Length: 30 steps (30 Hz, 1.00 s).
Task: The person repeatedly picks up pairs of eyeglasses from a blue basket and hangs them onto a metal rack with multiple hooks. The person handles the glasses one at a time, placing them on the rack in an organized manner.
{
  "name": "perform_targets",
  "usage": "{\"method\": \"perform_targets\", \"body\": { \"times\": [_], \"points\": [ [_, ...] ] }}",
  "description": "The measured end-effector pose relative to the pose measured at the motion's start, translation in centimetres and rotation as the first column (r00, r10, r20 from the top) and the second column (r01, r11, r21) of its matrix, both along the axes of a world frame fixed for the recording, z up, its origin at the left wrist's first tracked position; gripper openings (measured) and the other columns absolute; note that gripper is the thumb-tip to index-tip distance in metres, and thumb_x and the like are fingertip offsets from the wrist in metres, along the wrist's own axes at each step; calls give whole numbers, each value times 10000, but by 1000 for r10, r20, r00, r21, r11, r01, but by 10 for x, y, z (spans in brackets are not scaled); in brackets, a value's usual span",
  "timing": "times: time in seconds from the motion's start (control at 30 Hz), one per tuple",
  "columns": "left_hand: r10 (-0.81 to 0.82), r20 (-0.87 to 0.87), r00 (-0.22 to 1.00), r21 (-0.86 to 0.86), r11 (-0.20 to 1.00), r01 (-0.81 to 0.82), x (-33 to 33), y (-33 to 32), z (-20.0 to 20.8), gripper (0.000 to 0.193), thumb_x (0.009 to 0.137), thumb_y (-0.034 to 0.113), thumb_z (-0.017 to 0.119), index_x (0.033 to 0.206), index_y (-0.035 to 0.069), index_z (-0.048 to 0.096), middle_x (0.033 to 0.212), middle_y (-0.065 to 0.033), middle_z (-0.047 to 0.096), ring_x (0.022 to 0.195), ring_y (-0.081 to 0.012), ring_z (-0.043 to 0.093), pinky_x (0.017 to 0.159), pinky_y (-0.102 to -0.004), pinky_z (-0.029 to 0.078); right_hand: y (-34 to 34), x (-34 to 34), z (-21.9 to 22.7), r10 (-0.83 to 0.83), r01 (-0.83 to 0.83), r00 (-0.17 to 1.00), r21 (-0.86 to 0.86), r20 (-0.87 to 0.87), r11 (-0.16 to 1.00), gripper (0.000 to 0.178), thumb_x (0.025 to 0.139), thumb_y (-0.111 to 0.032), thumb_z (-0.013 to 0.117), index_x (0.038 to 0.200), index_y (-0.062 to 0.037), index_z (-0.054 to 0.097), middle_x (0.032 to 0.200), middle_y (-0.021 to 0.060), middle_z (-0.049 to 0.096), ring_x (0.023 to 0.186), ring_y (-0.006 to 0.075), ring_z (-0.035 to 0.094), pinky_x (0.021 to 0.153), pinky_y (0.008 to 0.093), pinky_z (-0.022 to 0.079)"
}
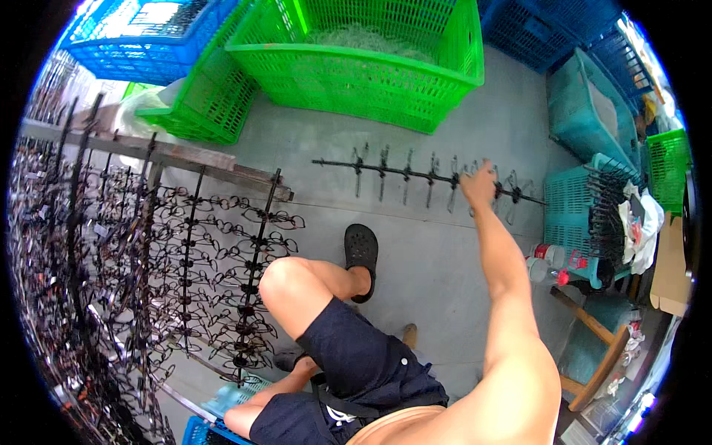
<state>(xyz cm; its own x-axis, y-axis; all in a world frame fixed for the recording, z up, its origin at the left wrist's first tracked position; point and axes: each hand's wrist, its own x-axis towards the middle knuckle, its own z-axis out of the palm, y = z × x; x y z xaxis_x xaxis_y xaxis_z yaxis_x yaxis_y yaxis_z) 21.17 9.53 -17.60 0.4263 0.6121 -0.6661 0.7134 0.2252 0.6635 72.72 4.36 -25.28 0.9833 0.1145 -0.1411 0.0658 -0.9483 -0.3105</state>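
Observation:
My right arm reaches forward and my right hand point(479, 185) is closed around a long black rod with short cross-branches point(406, 172), near the rod's right-hand part. The rod runs roughly level from left to right above the grey floor. Thin wire-like pieces stand out on both sides of it, and some near my hand look like pale eyeglass frames. My left hand is out of the picture. To the left, upright black rods point(256, 245) carry many dark eyeglass frames in tiers.
A large green crate point(356, 78) stands ahead, with a blue crate point(133, 55) at far left. Teal crates point(567, 215) line the right, one holding a bundle of black rods point(610, 215). Jars point(547, 256) and a wooden-framed stool point(593, 326) are nearby. My clog-shod foot point(361, 259) rests below the rod.

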Motion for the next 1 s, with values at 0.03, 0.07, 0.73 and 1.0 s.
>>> {"method": "perform_targets", "body": {
  "times": [0.03,0.07,0.73,1.0],
  "points": [
    [33,27,999,8,999,-33,-7,-3,9,575,903,387,486,1328,28,341,1337,-157,395,1212,-243,412,958,-379,374,-23,7,16,14,-14,999,-2,50,1000,737,690,-248,642,1305,-55,284,1170,314,425,969,448,544,817,484,460],
    [79,55,995,23,997,-80,-15,-7,18,577,904,387,487,1328,27,338,1336,-158,397,1212,-244,412,960,-379,373,-40,10,43,53,-53,998,-12,39,999,748,696,-250,634,1321,-72,264,1171,316,436,983,459,535,826,486,454],
    [608,712,-351,-620,310,-720,-131,-84,149,211,908,227,497,1074,105,543,1000,4,544,910,-133,486,865,-279,361,2,-343,379,731,-895,416,388,542,222,630,606,-94,657,1216,-141,505,938,79,517,755,172,538,699,301,488],
    [609,683,-403,-575,108,-811,-174,-67,110,262,909,90,400,1137,12,504,1021,-40,538,916,-129,504,854,-274,412,141,-380,250,847,-826,249,559,469,-67,568,620,-89,652,1172,-106,519,958,99,507,766,206,522,733,317,466]
  ]
}}
